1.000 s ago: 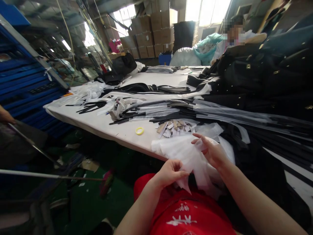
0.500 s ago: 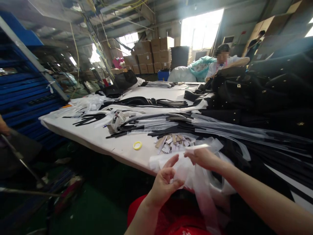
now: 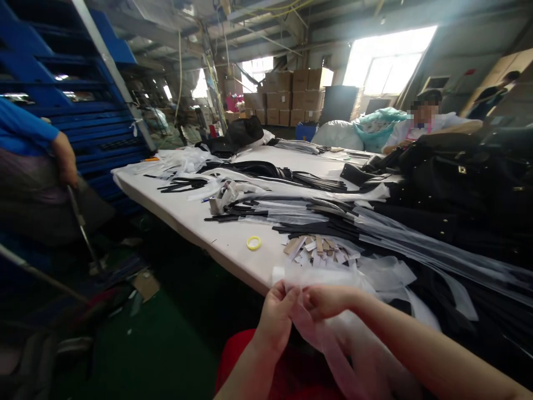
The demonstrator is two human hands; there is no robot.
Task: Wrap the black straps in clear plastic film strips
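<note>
At the table's near edge, my left hand (image 3: 278,312) pinches the end of a translucent white strip (image 3: 333,355), thumb on top. Close beside it, my right hand (image 3: 328,301) is closed with curled fingers at the same strip. The strip hangs from between my hands toward my lap. More translucent white strips (image 3: 389,271) lie under and beyond my right wrist. Just past my hands is a pile of small grey and white card pieces (image 3: 320,249). A yellow tape ring (image 3: 254,243) lies left of that pile.
Long black straps in clear sleeves (image 3: 300,211) stretch across the white table (image 3: 175,214). Black bags (image 3: 466,178) are heaped at the right, with a person (image 3: 433,125) behind. At the left another person (image 3: 31,150) holds a long handle (image 3: 83,228).
My hands have come together, and my left fingers have closed on the strip's end. The view has swung left, bringing more of the person at the left into sight.
</note>
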